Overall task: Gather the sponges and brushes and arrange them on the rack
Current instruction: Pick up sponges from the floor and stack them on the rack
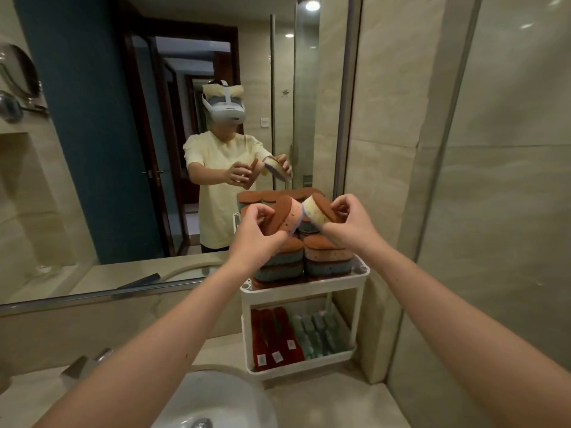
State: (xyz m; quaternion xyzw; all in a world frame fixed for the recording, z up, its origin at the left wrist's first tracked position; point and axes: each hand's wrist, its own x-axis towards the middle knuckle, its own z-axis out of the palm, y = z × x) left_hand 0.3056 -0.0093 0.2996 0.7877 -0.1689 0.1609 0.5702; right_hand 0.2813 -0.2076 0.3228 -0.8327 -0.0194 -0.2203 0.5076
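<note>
A white two-tier rack (304,288) stands on the counter in the corner by the mirror. Its top tier holds stacked sponges (327,256) with brown scouring tops over pink and blue layers. The lower tier carries red brushes (273,338) on the left and pale green ones (316,332) on the right. Above the stacks, my left hand (258,231) grips a pink sponge with a brown top (285,216). My right hand (347,222) pinches a cream sponge with a brown top (316,210). The two sponges touch, tilted toward each other.
A large mirror (123,149) fills the wall behind the counter and reflects the person and a doorway. A white basin (222,396) and chrome tap (83,369) lie below left. A tiled wall and glass panel (494,211) close off the right side.
</note>
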